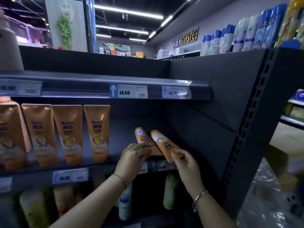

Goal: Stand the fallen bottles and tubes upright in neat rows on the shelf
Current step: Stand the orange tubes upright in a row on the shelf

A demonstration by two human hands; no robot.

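Two orange tubes lie flat on the middle shelf, caps pointing to the back. My left hand grips the near end of the left fallen tube. My right hand pinches the near end of the right fallen tube, which lies beside the first and touches it. To the left, several matching orange tubes stand upright in a row along the shelf front.
The shelf's dark side panel closes off the right. The upper shelf rail with price tags hangs just above. Green and white bottles stand on the lower shelf below my hands. Spray cans line the far top shelf.
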